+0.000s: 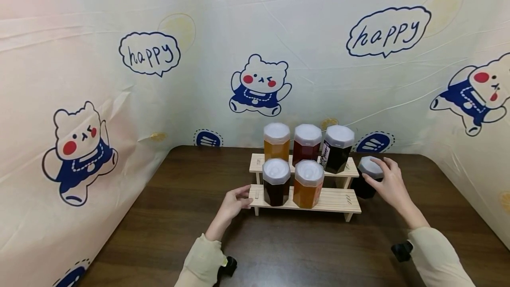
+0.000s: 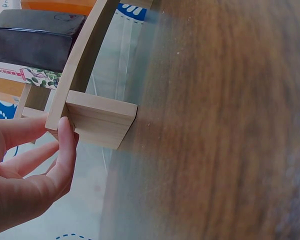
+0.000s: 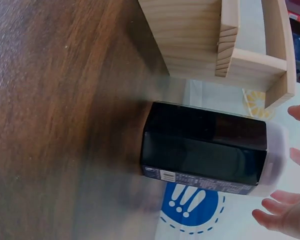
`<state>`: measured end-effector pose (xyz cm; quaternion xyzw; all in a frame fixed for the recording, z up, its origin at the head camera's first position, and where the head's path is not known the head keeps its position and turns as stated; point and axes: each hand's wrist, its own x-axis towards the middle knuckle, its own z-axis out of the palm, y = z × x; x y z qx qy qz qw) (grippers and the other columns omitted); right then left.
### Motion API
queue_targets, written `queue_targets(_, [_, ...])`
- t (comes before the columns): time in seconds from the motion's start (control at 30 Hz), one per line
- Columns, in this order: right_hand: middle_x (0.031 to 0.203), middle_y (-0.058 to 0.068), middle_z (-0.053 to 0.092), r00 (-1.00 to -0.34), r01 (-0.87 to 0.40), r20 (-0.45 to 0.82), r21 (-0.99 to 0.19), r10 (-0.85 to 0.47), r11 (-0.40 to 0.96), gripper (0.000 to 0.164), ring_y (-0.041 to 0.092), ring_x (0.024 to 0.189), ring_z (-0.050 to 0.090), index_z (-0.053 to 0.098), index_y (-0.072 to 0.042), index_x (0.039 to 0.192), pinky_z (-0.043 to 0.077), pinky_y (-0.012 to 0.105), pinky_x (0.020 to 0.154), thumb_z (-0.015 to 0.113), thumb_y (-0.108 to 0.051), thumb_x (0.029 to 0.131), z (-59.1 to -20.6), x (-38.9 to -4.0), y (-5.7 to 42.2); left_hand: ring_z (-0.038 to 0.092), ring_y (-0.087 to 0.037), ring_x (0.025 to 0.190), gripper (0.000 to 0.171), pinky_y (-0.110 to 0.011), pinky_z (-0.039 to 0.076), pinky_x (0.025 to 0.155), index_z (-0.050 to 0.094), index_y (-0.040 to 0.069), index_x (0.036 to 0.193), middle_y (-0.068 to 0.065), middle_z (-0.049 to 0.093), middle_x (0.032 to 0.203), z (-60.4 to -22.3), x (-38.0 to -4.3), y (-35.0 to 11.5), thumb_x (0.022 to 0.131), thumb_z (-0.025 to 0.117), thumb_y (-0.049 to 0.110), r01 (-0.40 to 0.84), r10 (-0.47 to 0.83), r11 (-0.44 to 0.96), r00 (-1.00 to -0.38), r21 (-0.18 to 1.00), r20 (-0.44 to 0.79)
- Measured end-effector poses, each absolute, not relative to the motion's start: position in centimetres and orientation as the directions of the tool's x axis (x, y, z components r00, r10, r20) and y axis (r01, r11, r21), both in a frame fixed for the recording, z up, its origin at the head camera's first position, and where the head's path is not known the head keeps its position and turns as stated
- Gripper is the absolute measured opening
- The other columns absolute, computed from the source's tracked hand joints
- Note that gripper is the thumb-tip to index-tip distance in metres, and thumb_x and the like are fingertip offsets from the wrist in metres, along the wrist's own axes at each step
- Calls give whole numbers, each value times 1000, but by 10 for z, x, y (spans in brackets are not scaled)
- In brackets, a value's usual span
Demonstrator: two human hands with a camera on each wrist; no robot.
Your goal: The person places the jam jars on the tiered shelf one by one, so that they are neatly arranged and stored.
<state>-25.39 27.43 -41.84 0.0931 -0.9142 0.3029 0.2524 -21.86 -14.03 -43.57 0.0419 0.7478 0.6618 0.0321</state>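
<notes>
A two-tier wooden shelf (image 1: 334, 196) stands on the table. My left hand (image 1: 235, 203) pinches the left end of its lower board, with the fingertips on the wooden end (image 2: 60, 112) in the left wrist view. Beside the shelf's right end is a dark octagonal jar (image 3: 205, 147) with a translucent white lid (image 3: 274, 160). My right hand (image 1: 388, 180) is spread around that lid, its fingers loosely bent, with gaps to the lid in the right wrist view. The jar stands upright, its base at the tabletop.
The lower tier bears a dark jar (image 1: 276, 189) and an amber jar (image 1: 307, 191). On the upper tier stand an amber jar (image 1: 276, 147), a deep red jar (image 1: 306, 149) and a dark labelled jar (image 1: 336, 156). A printed cloth (image 1: 191, 101) hangs behind the brown table (image 1: 179, 189).
</notes>
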Motion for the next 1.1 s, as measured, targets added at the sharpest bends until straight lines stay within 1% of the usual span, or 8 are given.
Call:
queue_targets(0.3, [122, 40, 25, -879, -281, 476, -563, 26, 778, 54, 54, 107, 28, 45, 2, 120, 33, 65, 77, 69, -15, 75, -427, -261, 279, 53, -11, 61, 41, -32, 54, 62, 43, -19, 119, -29, 52, 94, -436, -219, -140, 79, 52, -12, 19, 106, 117, -994, 993, 7])
queue_targets(0.6, [113, 38, 33, -863, -299, 503, -588, 51, 752, 54, 50, 101, 36, 46, 2, 120, 35, 60, 76, 70, -12, 74, -437, -266, 279, 53, -12, 61, 41, -33, 54, 62, 43, -19, 118, -29, 51, 94, -436, -219, -140, 79, 52, -12, 27, 105, 128, -994, 991, 13])
queue_targets(0.77, [111, 37, 36, -858, -286, 508, -592, 73, 754, 53, 48, 99, 38, 46, 0, 120, 36, 59, 74, 70, -12, 74, -441, -268, 280, 53, -12, 61, 41, -34, 54, 63, 44, -19, 118, -27, 51, 93, -436, -219, -140, 79, 52, -12, 23, 105, 127, -994, 992, 10])
queue_targets(1.1, [103, 33, 40, -856, -244, 502, -605, 126, 758, 56, 45, 92, 41, 44, -3, 121, 38, 58, 68, 71, -13, 73, -449, -271, 278, 53, -10, 61, 41, -31, 54, 62, 43, -19, 118, -30, 51, 94, -437, -219, -140, 78, 52, -12, 18, 98, 121, -995, 992, 6])
